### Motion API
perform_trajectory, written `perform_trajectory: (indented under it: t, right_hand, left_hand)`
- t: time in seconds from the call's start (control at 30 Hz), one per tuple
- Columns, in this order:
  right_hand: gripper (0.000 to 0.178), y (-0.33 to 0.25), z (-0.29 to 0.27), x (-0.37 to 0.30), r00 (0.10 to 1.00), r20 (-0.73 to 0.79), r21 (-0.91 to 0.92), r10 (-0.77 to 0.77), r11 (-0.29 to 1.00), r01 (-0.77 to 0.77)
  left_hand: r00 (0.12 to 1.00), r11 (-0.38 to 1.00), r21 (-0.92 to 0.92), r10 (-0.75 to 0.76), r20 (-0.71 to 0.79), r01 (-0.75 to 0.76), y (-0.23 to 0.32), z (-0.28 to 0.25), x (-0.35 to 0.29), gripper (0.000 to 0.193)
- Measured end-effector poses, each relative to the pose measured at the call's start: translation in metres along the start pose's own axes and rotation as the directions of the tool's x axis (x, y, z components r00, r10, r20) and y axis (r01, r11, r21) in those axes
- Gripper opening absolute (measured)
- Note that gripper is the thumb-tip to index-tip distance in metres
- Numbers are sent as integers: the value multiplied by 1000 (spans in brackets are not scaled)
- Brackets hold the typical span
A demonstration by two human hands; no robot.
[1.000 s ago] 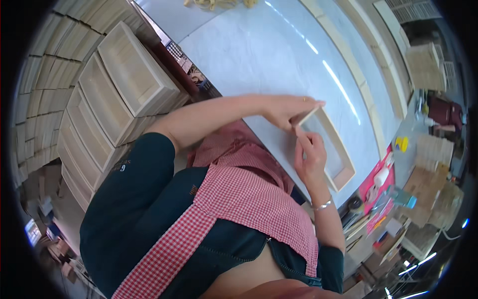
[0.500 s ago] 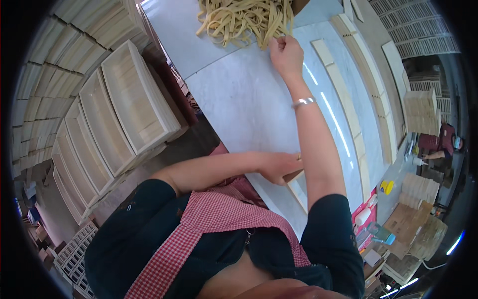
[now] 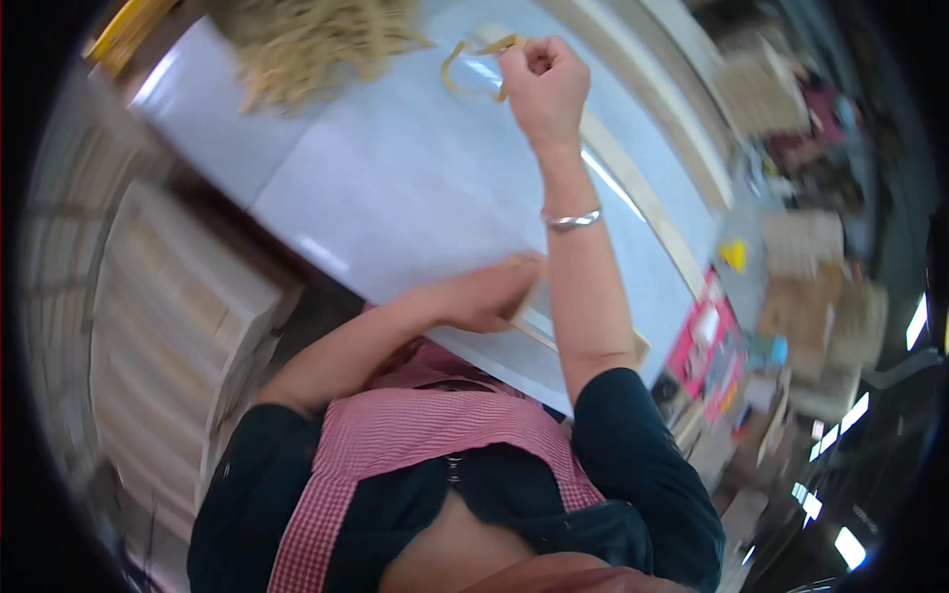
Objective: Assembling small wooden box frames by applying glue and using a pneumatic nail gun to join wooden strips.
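Note:
My right hand (image 3: 547, 91) is raised over the table's far side, fingers closed on a tan rubber band (image 3: 447, 74) that hangs out in an open curve. A tangled pile of similar flat bands (image 3: 306, 54) lies at the far left of the white tabletop (image 3: 376, 198). Close to my body, my left hand (image 3: 486, 296) is closed around one end of a pale wooden frame or shallow tray (image 3: 537, 336). My right forearm crosses over that piece and hides its middle; one corner shows on the other side.
Long pale wooden strips (image 3: 643, 198) run along the table's right side. Stacked wooden trays (image 3: 178, 316) stand on the left, blurred. At the right are a pink sheet with small items (image 3: 697, 331), a yellow object (image 3: 733, 255) and wooden stacks (image 3: 806, 242). Another person (image 3: 816, 119) is beyond.
My right hand has come away from the pile with one band in its fingers. My left hand still grips the wooden piece. The view has turned, so the pile appears farther left.

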State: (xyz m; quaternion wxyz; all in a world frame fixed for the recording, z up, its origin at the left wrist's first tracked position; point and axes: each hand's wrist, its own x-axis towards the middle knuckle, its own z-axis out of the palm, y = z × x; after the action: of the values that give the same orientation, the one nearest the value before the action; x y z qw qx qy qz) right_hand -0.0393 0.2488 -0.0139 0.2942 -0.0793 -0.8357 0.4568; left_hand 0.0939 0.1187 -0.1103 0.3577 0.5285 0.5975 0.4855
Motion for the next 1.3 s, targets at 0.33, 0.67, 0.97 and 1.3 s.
perform_trajectory:
  t: [0.33, 0.67, 0.97, 1.3]
  right_hand:
    - [7, 39, -196, -140, 927, 106, -246, 359, 913, -326]
    - [8, 14, -171, -167, 806, 506, -325, 308, 933, -153]
    - [14, -40, -177, -212, 800, 527, -480, 288, 877, 0]
    - [18, -32, -184, -317, 905, 362, -475, 225, 880, -28]
  left_hand:
    - [995, 995, -30, -93, -34, 92, 10, 2, -6, 113]
    - [969, 969, 79, -226, -100, 235, 17, 6, -5, 115]
    - [987, 960, 252, -88, -135, 121, 8, 2, -7, 105]
    - [994, 860, 509, 33, -109, 27, -2, -4, 7, 105]
